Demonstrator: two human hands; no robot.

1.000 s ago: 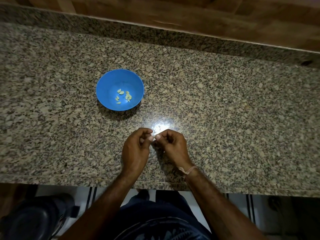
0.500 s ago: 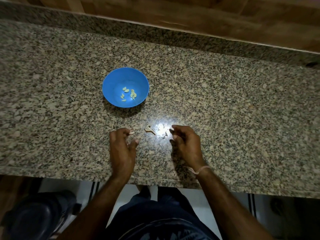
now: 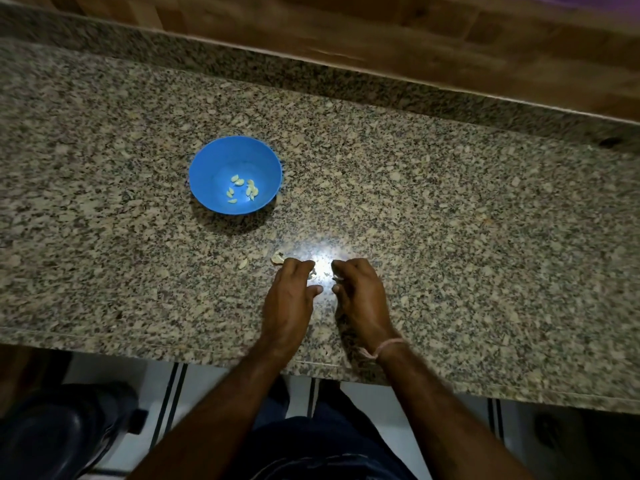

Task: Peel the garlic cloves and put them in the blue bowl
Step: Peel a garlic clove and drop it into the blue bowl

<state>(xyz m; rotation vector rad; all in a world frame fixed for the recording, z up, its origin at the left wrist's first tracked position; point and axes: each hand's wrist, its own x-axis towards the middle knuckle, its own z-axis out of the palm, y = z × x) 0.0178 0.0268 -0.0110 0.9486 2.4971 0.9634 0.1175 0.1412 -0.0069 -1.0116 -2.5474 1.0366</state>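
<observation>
Near the front edge of the worktop (image 3: pixel 450 220), centre:

1. Left hand (image 3: pixel 289 299): back up, fingers curled down to the stone, thumb out toward the other hand. A small pale scrap (image 3: pixel 312 271) shows at its fingertips; whether it is pinched or only lies there cannot be told.
2. Right hand (image 3: pixel 362 299): just beside the left, not touching it, fingers curled under, thumb tip forward. Whether it grips anything cannot be told. A pinkish thread (image 3: pixel 384 348) is tied round the wrist.
3. Glare (image 3: pixel 322 265): a bright patch of reflected light on the stone between the two sets of fingertips.
4. Pale piece (image 3: pixel 277 258): on the worktop, touching or just beyond the left fingertips. Clove or skin, cannot tell.
5. Flake (image 3: pixel 243 264): smaller, flat on the stone, just left of the pale piece.
6. Bowl (image 3: pixel 211 168): blue, round, upright, on the worktop beyond and to the left of the hands, well apart from them.
7. Cloves (image 3: pixel 250 190): several peeled, yellowish, loose in the bottom of the bowl.
8. Worktop: speckled granite with a raised back lip.
9. Wood panel (image 3: pixel 381 36): brown, behind the lip.
10. Floor (image 3: pixel 166 393): pale with dark stripes, below the front edge.
</observation>
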